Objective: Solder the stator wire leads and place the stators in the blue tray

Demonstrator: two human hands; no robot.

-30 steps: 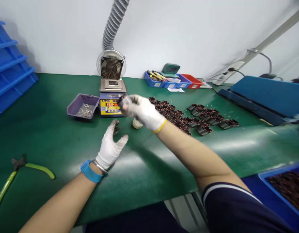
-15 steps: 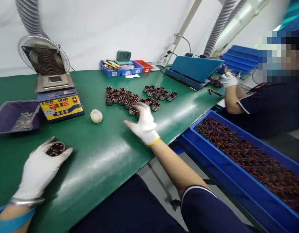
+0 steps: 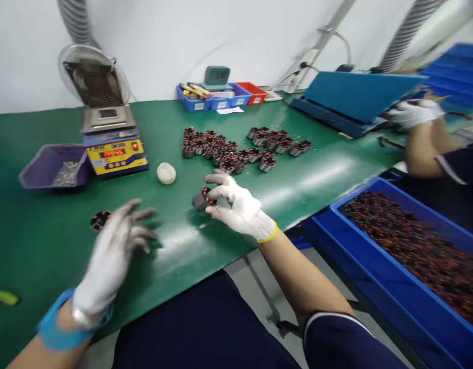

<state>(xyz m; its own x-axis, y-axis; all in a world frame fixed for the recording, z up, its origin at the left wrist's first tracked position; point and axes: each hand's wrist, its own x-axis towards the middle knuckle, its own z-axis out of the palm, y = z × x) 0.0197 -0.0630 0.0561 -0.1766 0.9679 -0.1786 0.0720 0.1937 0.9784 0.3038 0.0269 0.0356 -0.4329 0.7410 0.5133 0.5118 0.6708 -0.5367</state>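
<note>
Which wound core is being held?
The dark-sided core tilted in the right hand. Of the others on the green bench, one core sits by the open left hand; the rest stand in clusters farther back.

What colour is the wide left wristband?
Blue. The wristband shows best in the head view.

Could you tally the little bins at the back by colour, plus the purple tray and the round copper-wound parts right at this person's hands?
Small blue plastic bins: 3
Small red plastic bin: 1
Purple plastic tray: 1
Dark, round copper-wound parts: 2 (one in the white-gloved right hand, one beside the white-gloved left hand)
Total: 7
</note>
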